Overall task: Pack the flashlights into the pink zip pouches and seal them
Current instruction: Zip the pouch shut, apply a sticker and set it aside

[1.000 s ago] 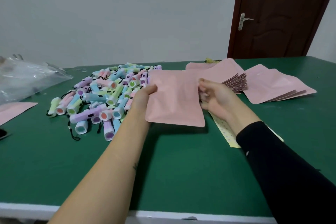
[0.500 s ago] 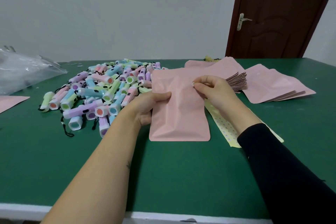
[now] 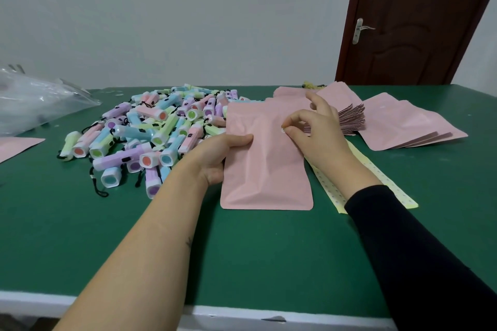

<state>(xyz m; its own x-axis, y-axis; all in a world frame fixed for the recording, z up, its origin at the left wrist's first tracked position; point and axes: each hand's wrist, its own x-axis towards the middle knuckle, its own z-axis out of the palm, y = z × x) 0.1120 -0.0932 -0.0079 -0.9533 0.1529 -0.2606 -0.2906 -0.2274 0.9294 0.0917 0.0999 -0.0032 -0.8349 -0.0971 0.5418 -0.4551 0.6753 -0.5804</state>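
A pink zip pouch [image 3: 266, 169] lies flat on the green table [image 3: 80, 236] in front of me, its mouth pointing away. My left hand [image 3: 215, 158] grips its left edge, thumb on top. My right hand [image 3: 314, 129] pinches the pouch's front sheet near the upper right with thumb and forefinger. A heap of several pastel flashlights [image 3: 150, 134] with black wrist cords lies to the left of the pouch. More empty pink pouches [image 3: 403, 126] are fanned out at the back right.
A clear plastic bag [image 3: 35, 104] sits at the far left, with another pink pouch [image 3: 16, 146] at the left edge. A yellow dotted paper strip [image 3: 333, 196] lies under my right forearm. A brown door [image 3: 414, 21] stands behind the table.
The pouch came down from being held up to lying flat on the table. My left hand slid down its left edge; my right hand shifted to pinch the front sheet.
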